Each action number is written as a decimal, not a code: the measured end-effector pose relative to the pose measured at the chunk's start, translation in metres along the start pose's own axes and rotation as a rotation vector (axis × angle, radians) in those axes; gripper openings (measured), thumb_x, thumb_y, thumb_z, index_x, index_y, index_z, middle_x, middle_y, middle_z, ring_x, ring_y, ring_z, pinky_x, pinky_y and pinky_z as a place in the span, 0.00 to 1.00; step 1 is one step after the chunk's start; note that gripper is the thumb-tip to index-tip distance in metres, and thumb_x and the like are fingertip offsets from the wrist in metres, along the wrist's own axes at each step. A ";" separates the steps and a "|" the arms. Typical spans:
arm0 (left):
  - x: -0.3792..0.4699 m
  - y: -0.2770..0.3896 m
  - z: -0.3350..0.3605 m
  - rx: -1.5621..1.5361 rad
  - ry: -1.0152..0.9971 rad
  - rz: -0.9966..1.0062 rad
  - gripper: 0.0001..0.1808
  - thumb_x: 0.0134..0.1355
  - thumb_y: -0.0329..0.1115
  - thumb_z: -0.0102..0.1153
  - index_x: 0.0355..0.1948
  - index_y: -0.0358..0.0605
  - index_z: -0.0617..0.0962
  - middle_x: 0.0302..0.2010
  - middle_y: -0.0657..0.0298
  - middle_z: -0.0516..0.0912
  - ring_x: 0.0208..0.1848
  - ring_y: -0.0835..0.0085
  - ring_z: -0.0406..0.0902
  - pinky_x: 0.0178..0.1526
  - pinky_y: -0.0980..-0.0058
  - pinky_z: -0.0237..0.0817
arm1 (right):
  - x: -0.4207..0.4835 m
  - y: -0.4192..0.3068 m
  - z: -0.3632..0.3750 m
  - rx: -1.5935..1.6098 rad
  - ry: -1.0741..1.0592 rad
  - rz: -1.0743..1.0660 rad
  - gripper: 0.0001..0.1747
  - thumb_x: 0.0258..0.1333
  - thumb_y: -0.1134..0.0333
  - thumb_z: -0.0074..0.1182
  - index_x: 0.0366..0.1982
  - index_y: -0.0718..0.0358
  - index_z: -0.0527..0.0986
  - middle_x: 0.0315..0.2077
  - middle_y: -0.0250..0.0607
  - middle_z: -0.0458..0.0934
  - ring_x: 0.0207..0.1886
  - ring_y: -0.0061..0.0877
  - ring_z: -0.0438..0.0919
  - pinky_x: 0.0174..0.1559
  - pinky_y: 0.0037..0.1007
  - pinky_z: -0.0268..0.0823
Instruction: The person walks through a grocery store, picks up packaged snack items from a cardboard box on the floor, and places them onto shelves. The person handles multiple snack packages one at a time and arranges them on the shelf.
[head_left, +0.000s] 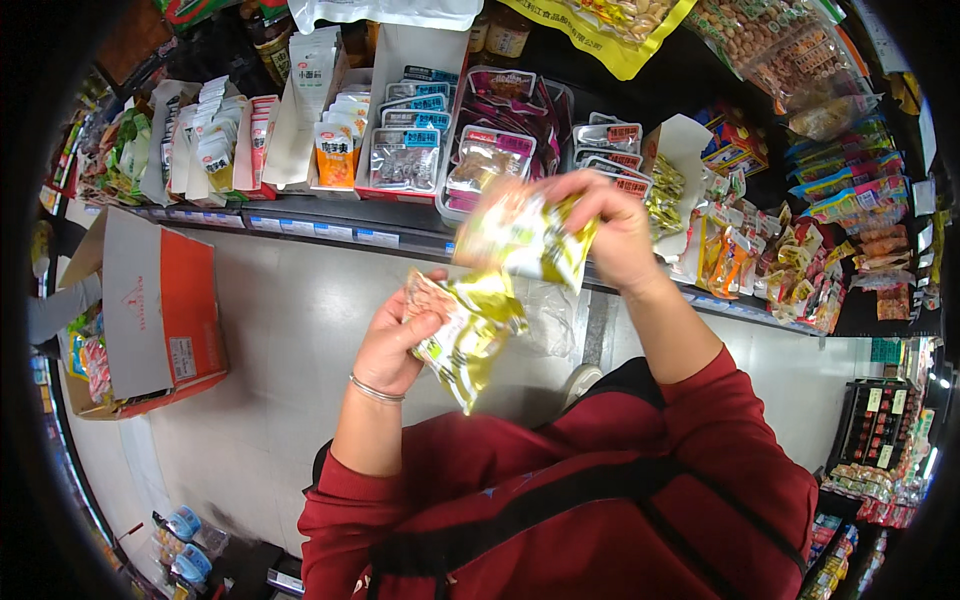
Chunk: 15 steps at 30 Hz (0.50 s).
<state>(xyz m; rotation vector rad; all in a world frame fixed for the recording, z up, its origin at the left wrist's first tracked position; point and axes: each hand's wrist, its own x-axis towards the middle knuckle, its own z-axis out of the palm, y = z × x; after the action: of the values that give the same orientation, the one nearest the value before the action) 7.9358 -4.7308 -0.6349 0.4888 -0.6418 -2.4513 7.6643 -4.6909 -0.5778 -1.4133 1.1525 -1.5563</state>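
My left hand (394, 337) pinches the left edge of a green-gold and white foil snack packet (480, 330), which tilts down over the floor in front of my body. A second packet (525, 236) of like colours is gripped at its right end by my right hand (611, 225). Motion blurs this one, and it sits just above the first, in front of the shelf edge. Whether the two packets touch, I cannot tell. Behind my right hand are clear-fronted snack packs (607, 139) and a white box of small gold-green packets (666, 195).
A black shelf with price tags (322, 229) crosses ahead, bearing display boxes such as one of blue-labelled packs (405, 157). On the floor at left stands an open orange carton (191, 300), with another person's sleeve (66, 307) beside it. Large yellow bags (607, 34) hang above.
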 end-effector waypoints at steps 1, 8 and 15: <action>0.001 0.002 -0.002 -0.092 -0.001 0.009 0.33 0.55 0.31 0.63 0.60 0.36 0.65 0.53 0.58 0.76 0.53 0.69 0.75 0.56 0.70 0.66 | 0.004 -0.005 -0.004 -0.150 0.067 -0.085 0.09 0.44 0.84 0.54 0.19 0.64 0.74 0.38 0.40 0.77 0.47 0.31 0.76 0.51 0.32 0.69; 0.011 -0.017 0.008 -0.047 -0.009 0.142 0.28 0.66 0.46 0.48 0.63 0.47 0.62 0.59 0.62 0.71 0.58 0.67 0.70 0.60 0.62 0.62 | -0.008 -0.002 0.044 -0.353 -0.276 -0.163 0.08 0.45 0.84 0.53 0.25 0.63 0.74 0.43 0.43 0.75 0.47 0.34 0.75 0.49 0.30 0.68; 0.016 -0.031 0.025 -0.161 0.012 0.064 0.29 0.67 0.42 0.45 0.66 0.49 0.57 0.62 0.60 0.67 0.62 0.65 0.67 0.64 0.60 0.58 | -0.006 0.003 0.044 0.163 0.079 0.350 0.22 0.59 0.73 0.50 0.54 0.63 0.63 0.51 0.43 0.72 0.50 0.25 0.74 0.51 0.26 0.68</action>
<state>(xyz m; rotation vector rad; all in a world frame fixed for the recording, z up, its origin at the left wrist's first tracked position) 7.8987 -4.7092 -0.6341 0.4126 -0.4435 -2.4128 7.7086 -4.6929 -0.5824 -0.9905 1.2146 -1.4280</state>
